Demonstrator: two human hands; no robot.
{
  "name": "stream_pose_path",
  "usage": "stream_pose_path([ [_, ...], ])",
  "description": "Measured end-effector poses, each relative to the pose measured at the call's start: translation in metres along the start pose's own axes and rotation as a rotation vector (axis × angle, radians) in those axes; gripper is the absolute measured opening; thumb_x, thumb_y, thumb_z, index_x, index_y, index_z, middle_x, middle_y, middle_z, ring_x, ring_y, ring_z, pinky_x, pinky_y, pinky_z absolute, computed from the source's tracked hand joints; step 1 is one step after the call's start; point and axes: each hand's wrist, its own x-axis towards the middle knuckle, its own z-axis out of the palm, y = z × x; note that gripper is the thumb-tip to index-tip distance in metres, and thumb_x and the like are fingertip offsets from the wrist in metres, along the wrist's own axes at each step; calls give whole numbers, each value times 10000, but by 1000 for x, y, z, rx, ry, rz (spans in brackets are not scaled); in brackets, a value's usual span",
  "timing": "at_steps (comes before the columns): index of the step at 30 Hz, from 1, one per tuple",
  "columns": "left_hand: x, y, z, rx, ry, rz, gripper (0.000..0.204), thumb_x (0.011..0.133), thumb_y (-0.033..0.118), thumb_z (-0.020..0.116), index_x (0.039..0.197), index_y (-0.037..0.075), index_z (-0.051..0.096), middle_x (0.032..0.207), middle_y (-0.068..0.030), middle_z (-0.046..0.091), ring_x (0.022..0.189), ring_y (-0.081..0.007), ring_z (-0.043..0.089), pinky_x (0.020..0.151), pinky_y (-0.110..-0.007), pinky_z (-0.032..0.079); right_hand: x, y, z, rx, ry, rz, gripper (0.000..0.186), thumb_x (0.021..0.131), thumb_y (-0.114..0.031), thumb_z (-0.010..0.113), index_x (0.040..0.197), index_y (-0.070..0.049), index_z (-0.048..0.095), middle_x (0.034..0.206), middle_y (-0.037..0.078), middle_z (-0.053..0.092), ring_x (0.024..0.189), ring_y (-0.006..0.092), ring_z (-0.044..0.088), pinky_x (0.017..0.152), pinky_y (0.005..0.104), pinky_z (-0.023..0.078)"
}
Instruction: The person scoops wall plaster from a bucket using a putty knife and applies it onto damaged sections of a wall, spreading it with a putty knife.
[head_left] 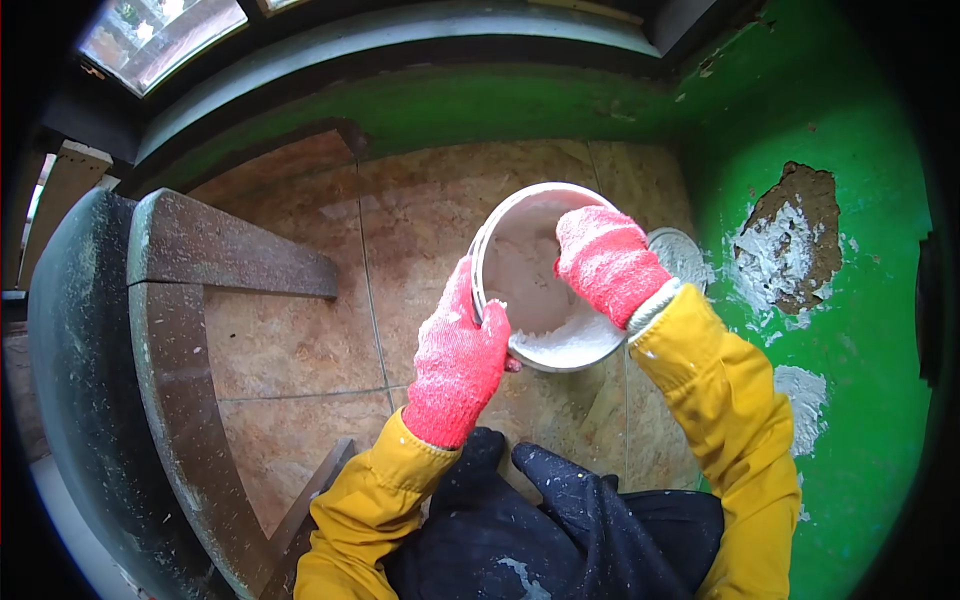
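A round white bucket is tilted before me, its mouth toward me. Inside lies white, plaster-like paste, thickest along the near lower side. My left hand, in a red knit glove, grips the bucket's left rim, thumb over the edge. My right hand, gloved alike, reaches over the right rim into the mouth, fingers curled closed. Whatever it holds, if anything, is hidden behind the glove. A round lid or dish smeared with white paste shows just right of the bucket, partly covered by my right wrist.
To the right stands a green wall with a broken, brown patch partly coated white, and another white patch lower down. Brown tiles cover the floor. A paint-speckled wooden chair or bench stands on the left.
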Motion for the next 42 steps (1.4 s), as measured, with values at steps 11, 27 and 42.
stream_pose_path([
  [11,7,-9,-7,-93,-97,-51,506,892,44,466,1382,65,345,1104,-116,589,625,-123,610,500,-219,524,6,7,-7,28,-98,51,260,684,-285,696,816,-63,670,850,156,652,848,321,624,760,418,497],
  [27,9,-13,-11,-183,-168,-48,523,904,59,479,1401,62,317,1113,-115,579,664,-116,605,533,-211,528,9,11,-5,-159,-159,-93,204,687,-255,668,837,-118,684,802,108,660,801,295,637,700,415,509],
  [42,11,-15,-12,-156,-170,-42,530,903,60,481,1405,59,310,1113,-116,578,646,-109,599,520,-208,522,9,1,-9,-249,-193,-213,166,675,-192,661,832,-143,680,782,98,658,765,285,648,650,405,514],
])
